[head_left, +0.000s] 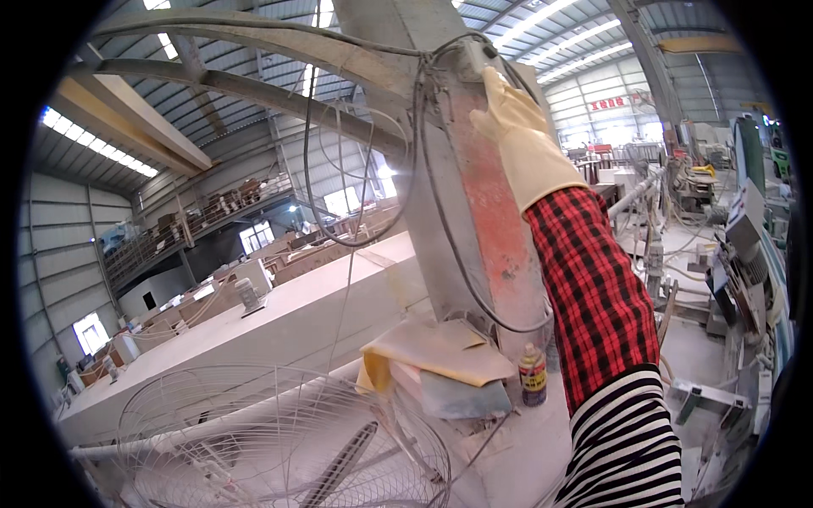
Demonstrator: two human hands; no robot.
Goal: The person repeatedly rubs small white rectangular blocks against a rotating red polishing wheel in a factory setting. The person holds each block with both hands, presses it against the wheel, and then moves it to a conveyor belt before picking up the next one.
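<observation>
My right hand (527, 140), in a cream rubber glove, reaches up along a grey steel column (449, 195). Its index finger points at a small pale box (472, 61), like a switch box, fixed high on the column; the fingertip appears to touch it. The thumb stands apart and nothing shows in the hand; the other fingers are partly hidden. A red and black checked sleeve cover (597, 284) sits over a striped sleeve. Dark cables (428, 161) run from around the box and hang in loops. A red painted strip (495, 207) marks the column's face. My left hand is out of view.
Below stands a large wire fan guard (279, 440). Yellowish and grey cloths or sheets (440, 356) lie by the column's foot, beside a spray can (532, 375). A long pale beam (254, 339) runs left. Machinery (737, 279) lines the right.
</observation>
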